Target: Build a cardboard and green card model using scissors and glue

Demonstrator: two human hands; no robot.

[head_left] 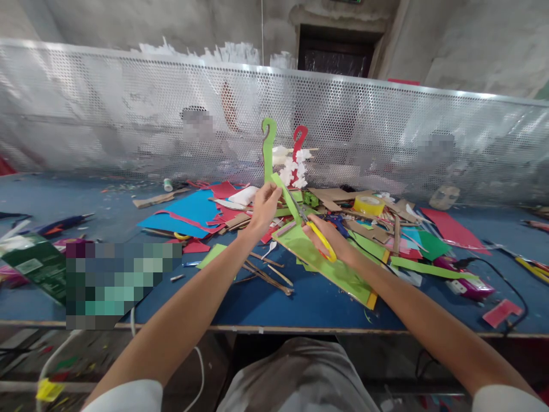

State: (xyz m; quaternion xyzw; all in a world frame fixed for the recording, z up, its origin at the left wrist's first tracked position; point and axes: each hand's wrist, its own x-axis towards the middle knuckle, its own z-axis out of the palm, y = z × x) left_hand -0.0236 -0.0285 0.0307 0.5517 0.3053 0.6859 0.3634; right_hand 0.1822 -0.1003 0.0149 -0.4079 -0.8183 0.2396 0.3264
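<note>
My left hand (263, 207) pinches a green paper strip (269, 151) that rises upright and ends in a hook-shaped curl. My right hand (326, 237) grips yellow-handled scissors (316, 230), whose blades point up and left into the green paper near my left fingers. A larger green sheet (338, 269) lies under my right hand and wrist, tilted toward the table's front edge. A red hook-shaped cutout (299, 138) and white frilly paper (293, 167) stand just behind the green strip.
The blue table (300, 303) carries scattered paper scraps, a blue sheet (189, 213), brown card pieces (369, 229), a yellow tape roll (368, 205), thin sticks (268, 277) and a glue gun with cable (467, 284). A perforated metal screen (128, 114) runs along the back.
</note>
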